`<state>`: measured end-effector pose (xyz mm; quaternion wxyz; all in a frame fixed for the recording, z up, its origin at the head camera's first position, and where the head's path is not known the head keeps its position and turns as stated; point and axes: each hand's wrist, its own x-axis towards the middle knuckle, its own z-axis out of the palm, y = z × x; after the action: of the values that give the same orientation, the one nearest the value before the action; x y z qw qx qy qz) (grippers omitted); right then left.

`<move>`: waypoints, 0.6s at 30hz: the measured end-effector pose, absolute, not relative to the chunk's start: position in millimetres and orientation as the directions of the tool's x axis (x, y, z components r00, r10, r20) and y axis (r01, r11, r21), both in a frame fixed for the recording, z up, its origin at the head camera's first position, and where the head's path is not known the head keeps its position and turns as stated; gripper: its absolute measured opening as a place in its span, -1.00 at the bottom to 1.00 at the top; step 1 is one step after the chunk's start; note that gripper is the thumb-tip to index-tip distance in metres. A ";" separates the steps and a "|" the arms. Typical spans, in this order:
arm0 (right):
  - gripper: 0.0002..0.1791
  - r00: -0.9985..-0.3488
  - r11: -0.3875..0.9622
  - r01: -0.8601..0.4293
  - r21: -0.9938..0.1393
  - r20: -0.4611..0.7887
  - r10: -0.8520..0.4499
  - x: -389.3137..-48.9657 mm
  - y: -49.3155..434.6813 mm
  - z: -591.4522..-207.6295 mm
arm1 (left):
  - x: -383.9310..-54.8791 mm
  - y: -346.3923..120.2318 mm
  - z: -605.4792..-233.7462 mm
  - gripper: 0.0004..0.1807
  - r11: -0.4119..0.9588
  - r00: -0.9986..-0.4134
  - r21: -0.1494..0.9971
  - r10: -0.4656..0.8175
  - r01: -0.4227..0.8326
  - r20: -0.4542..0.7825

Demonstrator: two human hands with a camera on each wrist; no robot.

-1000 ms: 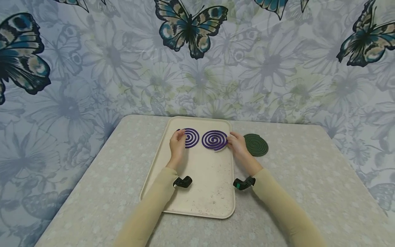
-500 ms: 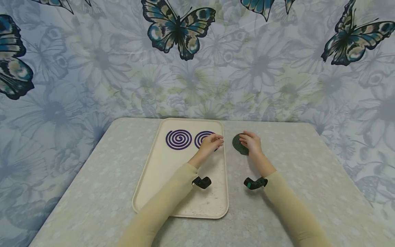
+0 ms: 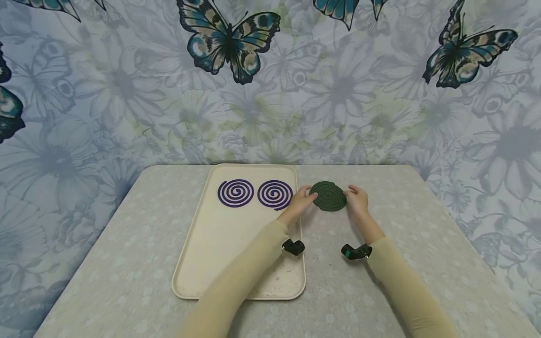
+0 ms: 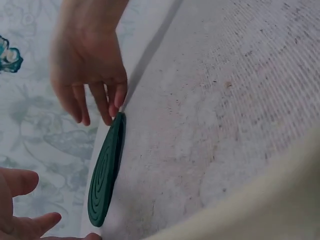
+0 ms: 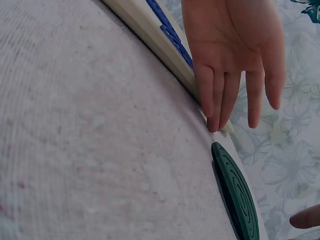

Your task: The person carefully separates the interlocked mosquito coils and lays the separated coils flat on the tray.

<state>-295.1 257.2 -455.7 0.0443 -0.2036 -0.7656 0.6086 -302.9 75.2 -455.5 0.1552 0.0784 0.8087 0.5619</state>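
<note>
A dark green mosquito coil (image 3: 328,196), its spiral tightly nested, lies on the table just right of the tray. My left hand (image 3: 299,203) reaches over the tray's right edge to the coil's left side. At the opposite side is my right hand (image 3: 358,199). In the right wrist view, the left hand (image 5: 232,60) has mostly straight fingers and a small gap separates them from the coil. In the left wrist view, fingertips of the right hand (image 4: 90,70) meet the coil's rim. Two purple spiral coils (image 3: 235,193) with open gaps lie side by side on the tray.
The cream tray (image 3: 228,253) stands left of the coil, with small specks near its front. Behind the patterned table (image 3: 427,225) rises a butterfly-and-flower backdrop (image 3: 346,103). Each wrist carries a black strap device (image 3: 293,247).
Both hands have left the purple coils and moved right to the green coil. The left hand crossed the tray. The purple coils now lie untouched. The head view has turned slightly right.
</note>
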 end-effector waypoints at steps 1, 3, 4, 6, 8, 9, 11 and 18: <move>-0.42 -0.920 0.212 0.264 -0.941 -0.179 0.349 -295.1 257.0 -456.4 | -302.6 76.4 -455.7 -0.40 0.369 -0.939 0.929 0.305 -0.037 -0.159; -0.42 -0.933 0.292 0.265 -0.919 -0.168 0.319 -294.8 256.0 -457.9 | -301.8 78.3 -454.8 -0.38 0.366 -0.934 0.930 0.320 -0.033 -0.159; -0.42 -0.939 0.332 0.262 -0.906 -0.159 0.306 -294.4 255.4 -458.6 | -301.4 79.1 -454.2 -0.37 0.354 -0.931 0.935 0.328 -0.037 -0.161; -0.43 -0.948 0.392 0.250 -0.885 -0.142 0.284 -293.6 254.9 -459.8 | -300.6 80.3 -452.6 -0.36 0.302 -0.925 0.951 0.342 -0.059 -0.166; -0.44 -0.949 0.388 0.243 -0.889 -0.135 0.284 -292.6 254.8 -460.2 | -300.4 80.9 -452.4 -0.36 0.213 -0.921 0.970 0.340 -0.119 -0.188; -0.44 -0.947 0.374 0.244 -0.895 -0.137 0.290 -292.1 255.1 -460.2 | -300.8 81.2 -452.7 -0.37 0.157 -0.921 0.976 0.336 -0.153 -0.199; -0.43 -0.939 0.308 0.254 -0.917 -0.156 0.308 -291.7 256.4 -459.9 | -301.1 81.4 -453.4 -0.41 0.041 -0.920 0.975 0.325 -0.220 -0.221; -0.32 -0.922 0.132 0.270 -0.954 -0.216 0.322 -284.3 258.9 -454.8 | -295.6 77.0 -452.5 -0.49 -0.173 -0.933 0.941 0.268 -0.292 -0.240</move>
<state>-284.3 258.9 -454.8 0.0205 -0.1967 -0.7521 0.6287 -295.6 77.0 -452.5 0.1826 -0.0097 0.6164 0.7659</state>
